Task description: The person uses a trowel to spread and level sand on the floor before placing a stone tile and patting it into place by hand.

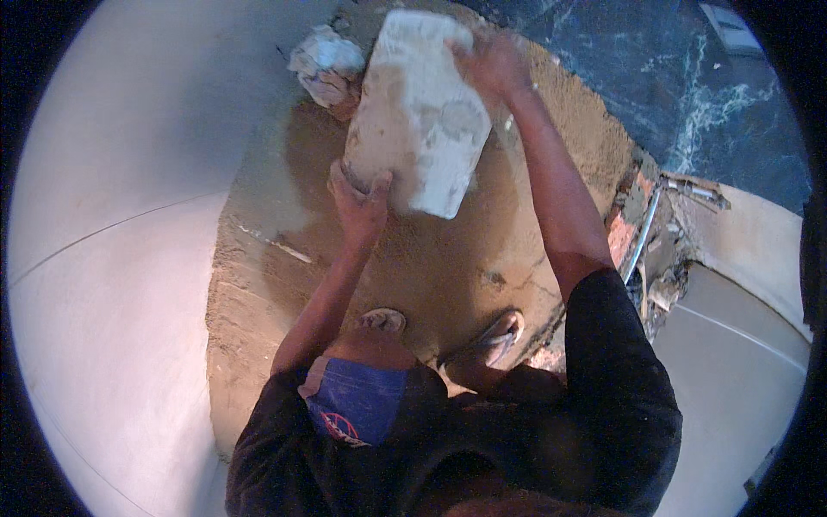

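A flat, whitish, roughly rectangular slab point(413, 108), stained with brown mud, is tilted above the wet sandy ground. My left hand point(360, 205) grips its near left corner, thumb and fingers pinched on the edge. At the far right edge of the slab, my right hand point(493, 67) has its fingers closed over the rim, somewhat blurred. Just left of the slab's far end sits a crumpled white and brown bag-like bundle point(327, 67). What the slab is made of cannot be told.
Brown sand or mortar point(405, 267) covers the floor under my sandalled feet point(500, 340). A pale smooth wall point(121, 207) rises on the left. Dark veined marble-like surface point(637, 77) lies at the far right. Broken brick edge and a pipe point(644, 233) run along the right.
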A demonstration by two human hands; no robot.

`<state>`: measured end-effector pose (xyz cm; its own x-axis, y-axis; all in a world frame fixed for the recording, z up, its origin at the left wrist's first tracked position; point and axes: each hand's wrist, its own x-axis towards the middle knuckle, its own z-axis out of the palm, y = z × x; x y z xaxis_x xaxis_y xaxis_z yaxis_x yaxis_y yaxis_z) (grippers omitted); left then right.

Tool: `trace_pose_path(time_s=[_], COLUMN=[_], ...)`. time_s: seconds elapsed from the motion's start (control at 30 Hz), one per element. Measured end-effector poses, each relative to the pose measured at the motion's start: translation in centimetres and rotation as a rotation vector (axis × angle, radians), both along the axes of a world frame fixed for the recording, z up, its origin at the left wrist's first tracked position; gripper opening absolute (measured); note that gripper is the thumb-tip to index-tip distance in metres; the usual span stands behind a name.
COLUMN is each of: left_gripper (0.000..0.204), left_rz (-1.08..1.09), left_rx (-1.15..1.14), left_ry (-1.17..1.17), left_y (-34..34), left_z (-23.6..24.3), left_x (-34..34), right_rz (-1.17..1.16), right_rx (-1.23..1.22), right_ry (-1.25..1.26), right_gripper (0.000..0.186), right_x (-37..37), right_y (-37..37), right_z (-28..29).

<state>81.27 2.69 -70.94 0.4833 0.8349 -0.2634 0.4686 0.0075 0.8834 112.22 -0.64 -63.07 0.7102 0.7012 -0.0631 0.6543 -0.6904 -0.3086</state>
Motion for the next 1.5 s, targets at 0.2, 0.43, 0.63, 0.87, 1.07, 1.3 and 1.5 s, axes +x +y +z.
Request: trace_pose_path(time_s=[0.2,0.43,0.63,0.87,1.07,1.3,1.5], left_gripper=[0.097,0.097,0.089,0.099,0.106,0.103,0.085], left_rz=[-0.209,-0.349,-0.288,-0.414,-0.756,-0.764,-0.864], left_rx=[0.207,0.373,0.259,0.238,-0.131,-0.244,0.052], left_ry=[-0.005,0.091,-0.052,-0.052,0.034,-0.129,-0.005], left_y=[0.2,3.3,2.8,-4.6,-10.5,-11.8,-15.4], left_z=[-0.3,-9.2,-5.3,6.4,4.1,-5.1,0.9], left_x=[5.9,6.9,7.1,8.2,13.1,13.1,11.2], right_rz=[-0.2,-0.212,-0.174,-0.166,-0.261,-0.412,-0.406], right_rx=[-0.094,-0.132,-0.18,0.007,-0.09,0.007,0.06], right_ry=[-0.132,0.057,0.202,-0.083,-0.174,0.028,-0.075], right_gripper=[0.073,0.079,0.067,0.059,0.062,0.063,0.065], right_x=[6.0,7.6,5.6,7.0,10.2,12.2,14.0], right_y=[-5.0,-4.1,-4.5,-15.1,-22.6,-24.3,-25.8], right_z=[-7.3,-12.5,-4.7,2.8,-3.8,-9.6,-12.8])
